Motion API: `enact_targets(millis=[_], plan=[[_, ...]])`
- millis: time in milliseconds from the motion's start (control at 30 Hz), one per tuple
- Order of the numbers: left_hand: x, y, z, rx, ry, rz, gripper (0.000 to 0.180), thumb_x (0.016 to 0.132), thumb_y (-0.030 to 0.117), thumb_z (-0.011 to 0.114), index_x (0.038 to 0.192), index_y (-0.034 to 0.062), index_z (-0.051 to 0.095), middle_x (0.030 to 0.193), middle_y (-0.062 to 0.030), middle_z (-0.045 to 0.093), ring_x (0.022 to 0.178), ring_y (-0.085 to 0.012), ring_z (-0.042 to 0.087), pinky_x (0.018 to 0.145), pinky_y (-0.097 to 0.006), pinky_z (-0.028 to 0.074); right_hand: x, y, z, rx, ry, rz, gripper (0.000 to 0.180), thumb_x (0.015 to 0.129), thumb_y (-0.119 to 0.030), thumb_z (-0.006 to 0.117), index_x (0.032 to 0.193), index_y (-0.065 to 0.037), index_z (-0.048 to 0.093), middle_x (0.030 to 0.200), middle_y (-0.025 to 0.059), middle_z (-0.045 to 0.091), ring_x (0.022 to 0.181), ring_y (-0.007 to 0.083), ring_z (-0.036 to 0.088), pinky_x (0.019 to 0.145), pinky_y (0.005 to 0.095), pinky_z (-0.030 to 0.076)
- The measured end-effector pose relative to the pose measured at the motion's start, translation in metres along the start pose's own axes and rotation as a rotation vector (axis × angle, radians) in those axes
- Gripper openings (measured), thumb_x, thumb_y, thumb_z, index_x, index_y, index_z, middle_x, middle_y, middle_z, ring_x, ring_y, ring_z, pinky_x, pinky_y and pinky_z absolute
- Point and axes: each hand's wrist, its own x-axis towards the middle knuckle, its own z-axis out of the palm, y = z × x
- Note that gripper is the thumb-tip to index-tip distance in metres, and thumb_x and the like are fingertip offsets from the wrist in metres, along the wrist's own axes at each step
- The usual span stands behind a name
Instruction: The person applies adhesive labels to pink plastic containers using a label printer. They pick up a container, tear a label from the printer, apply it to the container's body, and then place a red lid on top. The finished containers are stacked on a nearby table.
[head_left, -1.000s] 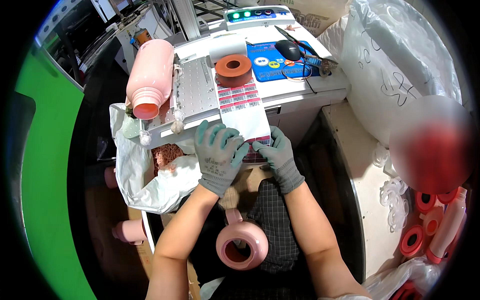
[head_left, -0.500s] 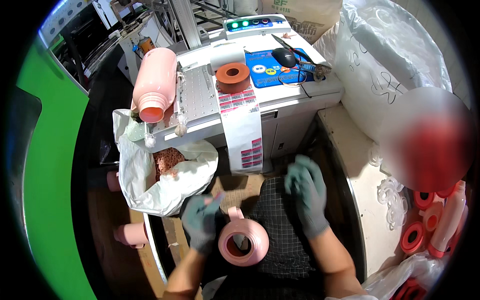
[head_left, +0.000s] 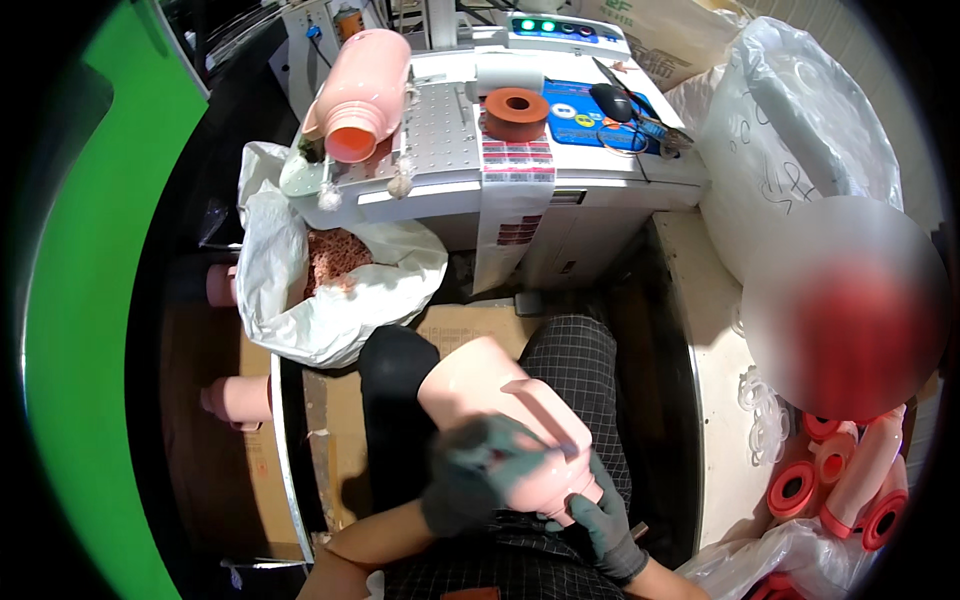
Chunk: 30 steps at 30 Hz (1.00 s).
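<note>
Across my lap lies a pink plastic bottle (head_left: 470, 378) with a side handle, tilted, its neck toward the lower right. My right hand (head_left: 608, 535), in a grey-green glove, is closed around the neck end from below. My left hand (head_left: 478, 470), gloved alike, is against or just over the bottle's near side. Motion smears its fingers, so whether they pinch anything is unclear. A second pink bottle (head_left: 368, 85) lies on the perforated metal plate of the white bench, its open mouth toward me.
The bench holds an orange-brown tape roll (head_left: 517, 112) on a label strip (head_left: 515, 200) and a black mouse (head_left: 611, 102). A white sack (head_left: 390, 320) with pink granules stands at left. Another pink bottle (head_left: 243, 398) lies there. Red-and-pink parts (head_left: 792, 488) and clear rings (head_left: 765, 415) lie right.
The bottle between my legs has gone from upright to lying tilted across my lap. My right hand came down onto its neck, and my left hand moved right to its side. The view shifted.
</note>
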Motion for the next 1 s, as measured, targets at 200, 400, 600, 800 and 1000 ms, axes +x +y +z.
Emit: enact_targets(millis=[200, 400, 600, 800, 1000], plan=[[-0.006, -0.011, -0.057, -0.389, 0.460, -0.534, 0.010, 0.097, 0.008, 0.071, 0.091, -0.0005, 0.072, 0.079, -0.0050, 0.070, 0.072, -0.0110, 0.064, 0.069, -0.026, 0.051, 0.017, 0.021, 0.008, -0.599, 0.003, -0.437, 0.115, 0.083, -0.014, 0.087, 0.166, 0.006, 0.010, 0.155, 0.0235, 0.052, 0.134, 0.0270, 0.060, 0.110, 0.0390, 0.050], [-0.014, -0.018, -0.071, -0.419, 0.399, -0.575, 0.013, 0.096, 0.012, 0.071, 0.090, 0.0017, 0.073, 0.077, -0.0028, 0.069, 0.069, -0.0092, 0.062, 0.066, -0.024, 0.048, 0.022, 0.039, -0.002, -0.642, -0.023, -0.505, 0.117, 0.081, -0.017, 0.089, 0.166, 0.006, 0.012, 0.150, 0.0259, 0.054, 0.129, 0.0312, 0.064, 0.107, 0.0429, 0.053], [-0.015, -0.019, -0.069, -0.238, 0.441, -0.656, 0.014, 0.093, 0.015, 0.077, 0.085, 0.0038, 0.072, 0.075, 0.0009, 0.066, 0.065, -0.0073, 0.056, 0.063, -0.024, 0.046, 0.020, 0.048, -0.015, -0.903, -0.062, -0.546, 0.123, 0.081, -0.024, 0.092, 0.165, 0.008, 0.009, 0.160, 0.0252, 0.042, 0.142, 0.0318, 0.051, 0.116, 0.0441, 0.045], [-0.023, -0.049, -0.123, 0.513, 0.360, -0.348, 0.029, 0.093, 0.023, 0.079, 0.077, 0.0028, 0.068, 0.067, -0.0077, 0.058, 0.065, -0.0187, 0.057, 0.065, -0.036, 0.049, 0.030, 0.029, -0.009, -0.364, 0.040, -0.545, 0.119, 0.079, -0.023, 0.092, 0.165, 0.007, 0.016, 0.147, 0.0270, 0.055, 0.119, 0.0348, 0.069, 0.101, 0.0433, 0.057], [0.127, -0.037, -0.179, 1.304, 0.244, 0.423, 0.050, 0.094, 0.034, 0.070, 0.134, 0.0063, 0.062, 0.130, -0.0163, 0.064, 0.107, -0.0339, 0.066, 0.091, -0.046, 0.053, 0.039, -0.036, -0.032, -0.097, 0.139, -0.523, 0.109, 0.089, -0.055, 0.075, 0.167, -0.003, 0.018, 0.160, 0.0207, 0.041, 0.141, 0.0361, 0.053, 0.111, 0.0501, 0.051]])
